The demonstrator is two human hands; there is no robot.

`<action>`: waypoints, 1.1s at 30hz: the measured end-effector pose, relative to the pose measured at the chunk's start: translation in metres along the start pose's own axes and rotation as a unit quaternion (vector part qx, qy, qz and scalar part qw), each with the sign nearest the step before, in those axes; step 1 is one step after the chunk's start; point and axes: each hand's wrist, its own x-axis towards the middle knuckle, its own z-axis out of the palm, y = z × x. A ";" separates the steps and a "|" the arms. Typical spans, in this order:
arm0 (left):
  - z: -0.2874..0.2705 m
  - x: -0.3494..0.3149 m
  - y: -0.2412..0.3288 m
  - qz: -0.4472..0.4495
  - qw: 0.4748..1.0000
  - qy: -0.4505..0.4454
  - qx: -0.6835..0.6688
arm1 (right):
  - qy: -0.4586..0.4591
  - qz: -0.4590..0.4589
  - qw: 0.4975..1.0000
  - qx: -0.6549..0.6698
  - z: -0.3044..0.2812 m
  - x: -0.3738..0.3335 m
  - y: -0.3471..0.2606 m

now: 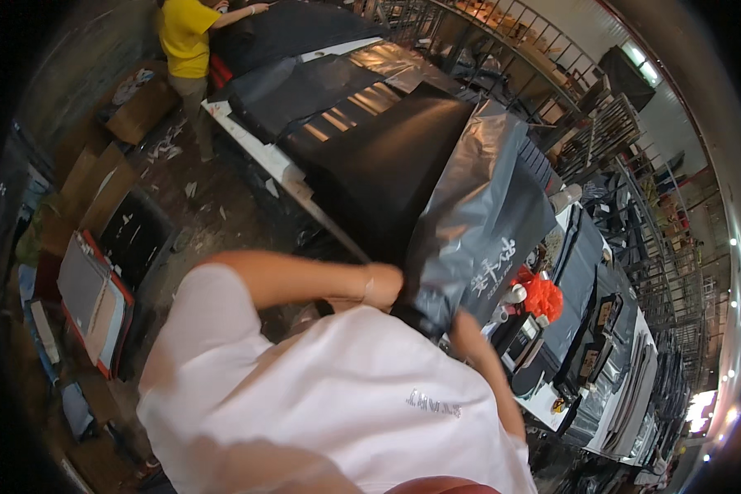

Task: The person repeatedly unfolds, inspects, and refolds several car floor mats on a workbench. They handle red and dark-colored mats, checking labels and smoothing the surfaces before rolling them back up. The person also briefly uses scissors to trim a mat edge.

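Note:
My left hand (382, 285) is closed on the lower end of a large grey plastic bag (486, 214), held up against my chest over my white shirt. The bag hangs across the edge of a long white table (259, 152). My right forearm (473, 350) reaches up under the same bunched end, and the bag hides that hand. Behind the bag lies a broad stack of black plastic sheets (387, 156) on the table.
A person in a yellow shirt (185, 37) works at the table's far end. Cardboard boxes (140, 107) and flattened cartons (99, 300) litter the floor on the left. A red plastic bundle (543, 298) and small devices sit at the right, with metal racks (589, 123) beyond.

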 end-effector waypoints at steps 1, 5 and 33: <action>0.013 0.032 -0.031 -0.039 0.998 0.056 -0.015 | -0.024 0.007 0.995 -0.092 -0.017 0.033 0.004; -0.058 0.099 -0.070 -0.171 0.910 0.292 -0.240 | 0.351 -0.130 0.927 -0.032 -0.093 0.110 0.061; 0.106 -0.001 -0.029 -0.119 0.772 0.370 -0.504 | 0.122 -0.127 0.979 0.106 -0.021 0.028 -0.081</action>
